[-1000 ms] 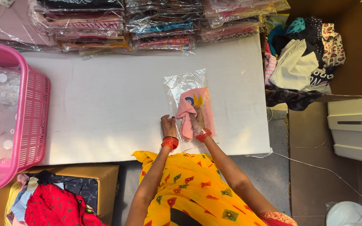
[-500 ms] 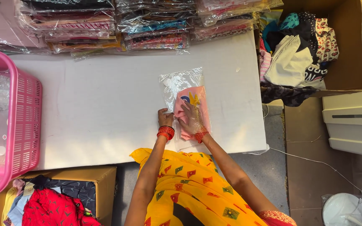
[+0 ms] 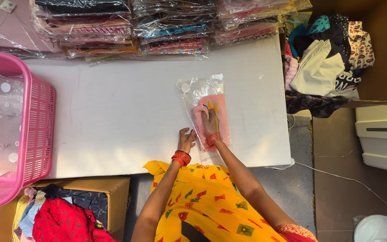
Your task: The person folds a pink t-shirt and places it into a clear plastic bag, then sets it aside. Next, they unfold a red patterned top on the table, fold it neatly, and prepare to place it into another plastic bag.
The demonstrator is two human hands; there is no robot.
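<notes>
Seen from above, a person slides a folded pink garment [image 3: 211,117] into a clear bag [image 3: 202,92] lying near the table's [image 3: 113,112] right edge, towards its near side. The right hand [image 3: 210,123] is inside the bag, flat on the garment, fingers together. The left hand [image 3: 187,139] presses the bag's mouth down, fingers spread. Bagging looks nearly done; sealing would likely need the right hand withdrawn.
</notes>
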